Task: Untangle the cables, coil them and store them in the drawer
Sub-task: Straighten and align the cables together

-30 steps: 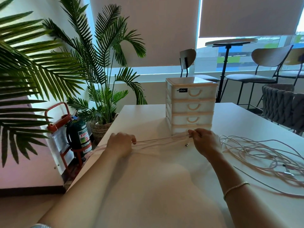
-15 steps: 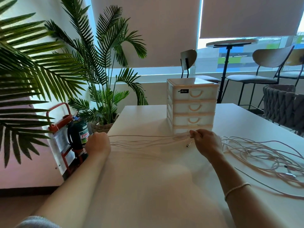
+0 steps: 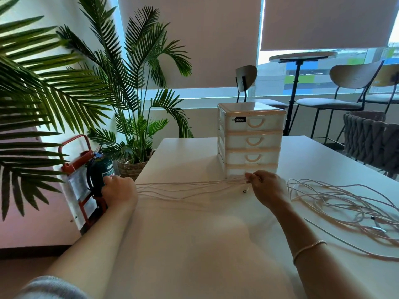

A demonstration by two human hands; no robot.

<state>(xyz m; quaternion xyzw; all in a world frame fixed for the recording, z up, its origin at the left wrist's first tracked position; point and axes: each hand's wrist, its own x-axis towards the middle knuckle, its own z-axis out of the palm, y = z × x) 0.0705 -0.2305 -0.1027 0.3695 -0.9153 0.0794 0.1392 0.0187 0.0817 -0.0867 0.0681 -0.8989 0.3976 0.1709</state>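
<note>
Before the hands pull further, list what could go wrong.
1. The left hand is already past the white table's edge; the stretched white cable strands may snag on that edge.
2. The loose connector dangling by the right hand could whip around.

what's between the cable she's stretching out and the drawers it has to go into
Nothing lies between the stretched cable and the drawer unit just behind it, but all visible drawers are closed, so one must be opened first.

Both forearms reach forward, spread wide; the left hand [image 3: 119, 190] is closed in a fist; the right hand [image 3: 266, 187] pinches with curled fingers.
</note>
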